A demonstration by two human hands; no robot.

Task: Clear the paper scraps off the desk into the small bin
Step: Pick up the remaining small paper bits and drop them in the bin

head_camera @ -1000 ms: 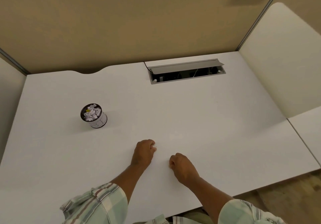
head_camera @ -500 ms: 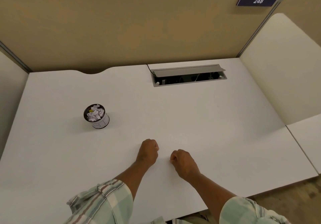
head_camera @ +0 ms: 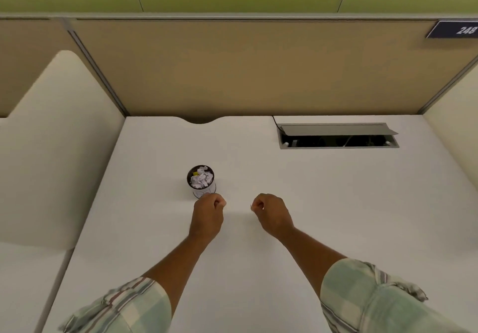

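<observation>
A small round bin (head_camera: 202, 183) with a dark rim stands on the white desk (head_camera: 310, 190), filled with crumpled white paper scraps (head_camera: 201, 178) and one yellow bit. My left hand (head_camera: 208, 214) is a closed fist just in front of the bin, its knuckles nearly touching the bin's base. My right hand (head_camera: 271, 213) is also a fist, further right on the desk. Nothing shows inside either fist. No loose scraps show on the desk.
An open grey cable hatch (head_camera: 338, 136) is set into the desk at the back right. Tan partition walls (head_camera: 245, 69) close off the back. Cream side panels (head_camera: 57, 146) stand at the left and right. A "248" sign (head_camera: 463, 30) hangs at the top right.
The view has swung left and tilted up, so the bin now sits near the centre. Both fists have moved forward on the desk; the left one now sits right in front of the bin.
</observation>
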